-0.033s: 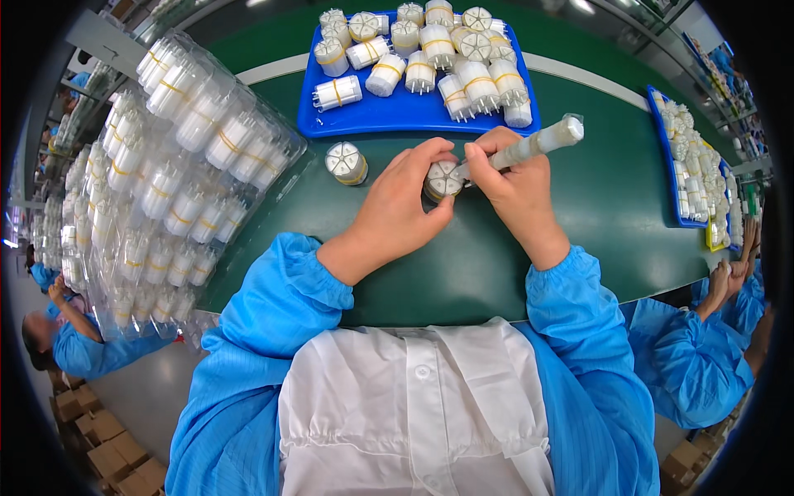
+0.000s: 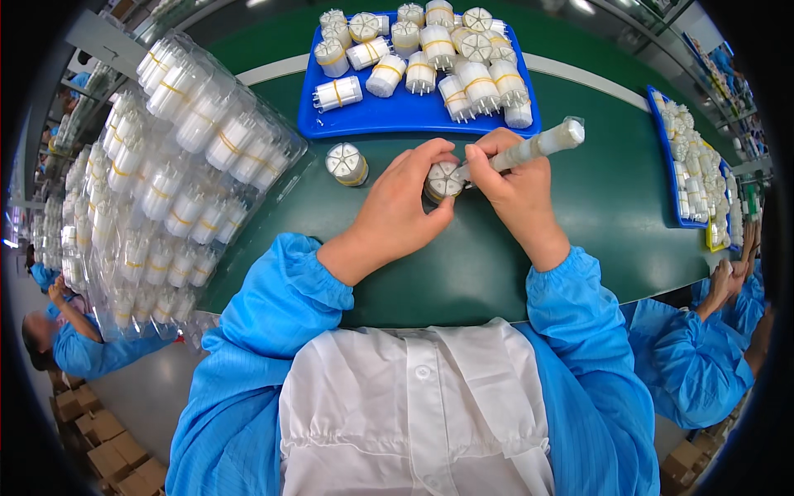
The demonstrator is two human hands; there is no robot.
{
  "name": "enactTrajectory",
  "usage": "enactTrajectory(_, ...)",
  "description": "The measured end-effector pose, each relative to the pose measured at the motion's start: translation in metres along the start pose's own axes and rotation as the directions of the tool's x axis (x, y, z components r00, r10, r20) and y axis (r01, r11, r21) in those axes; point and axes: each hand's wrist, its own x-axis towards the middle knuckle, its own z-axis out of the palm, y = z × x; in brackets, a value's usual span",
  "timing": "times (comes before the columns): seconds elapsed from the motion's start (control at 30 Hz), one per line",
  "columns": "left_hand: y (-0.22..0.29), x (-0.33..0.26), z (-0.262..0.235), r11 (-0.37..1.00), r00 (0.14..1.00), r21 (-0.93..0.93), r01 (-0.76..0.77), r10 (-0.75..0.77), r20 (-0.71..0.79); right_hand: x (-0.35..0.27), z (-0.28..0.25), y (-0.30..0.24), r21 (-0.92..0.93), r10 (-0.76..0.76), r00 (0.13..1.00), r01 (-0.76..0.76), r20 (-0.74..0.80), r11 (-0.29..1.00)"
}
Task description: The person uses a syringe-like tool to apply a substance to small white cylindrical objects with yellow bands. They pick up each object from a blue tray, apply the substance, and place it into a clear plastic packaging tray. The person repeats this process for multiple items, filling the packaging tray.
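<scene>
Between the two hands, the bundle (image 2: pixel 444 178) sits upright, just above the green table (image 2: pixel 438 285) or resting on it; which, I cannot tell. The left hand (image 2: pixel 405 190) has its thumb and fingers curved round the near, left and far sides, parted by the bundle's width and holding it. The right hand (image 2: pixel 514 186) is closed on a pale tube (image 2: pixel 542 142), pinched between thumb and fingers, its narrow end at the bundle's right edge.

That right edge looks the least guarded: a hard push from the tube could tip or turn the bundle in the left hand's loose curl. If the tube slid in the right hand's pinch, its end might skid across the top or jab the left fingertips. An elbow swung left could knock the second bundle (image 2: pixel 346 164), standing just left of the grip.

From above, the held bundle is round and whitish, its top split into wedges like a cut pie with small dark marks; a yellow band shows low on its side.
</scene>
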Motion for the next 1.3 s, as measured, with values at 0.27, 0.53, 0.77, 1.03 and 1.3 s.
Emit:
enactTrajectory(0.27,0.0072,0.0031,-0.0015,0.985,0.993,0.138,0.101,-0.108,0.044,-0.0001,0.0008,-0.0004,-0.004,-0.02,1.0,0.02,-0.004,1.0)
enactTrajectory(0.53,0.0015,-0.001,-0.0003,0.997,0.998,-0.071,0.036,-0.032,0.058,-0.0005,-0.0019,-0.0011,0.052,0.026,1.0,-0.026,0.012,0.998)
enactTrajectory(0.77,0.0051,0.0041,-0.0037,0.981,0.988,0.16,0.107,-0.123,0.089,-0.0009,0.0005,-0.0011,-0.015,0.008,1.0,-0.008,0.024,1.0)
enactTrajectory(1.03,0.0015,-0.0008,-0.0013,0.99,0.994,-0.125,0.068,-0.056,0.095,-0.0004,-0.0038,0.0,0.047,0.028,0.999,-0.03,0.035,0.998)
enactTrajectory(1.3,0.0064,0.0028,-0.0068,0.999,0.996,0.045,-0.01,0.006,0.093,-0.0006,0.0001,0.0028,0.04,0.002,0.999,-0.003,0.033,0.999)
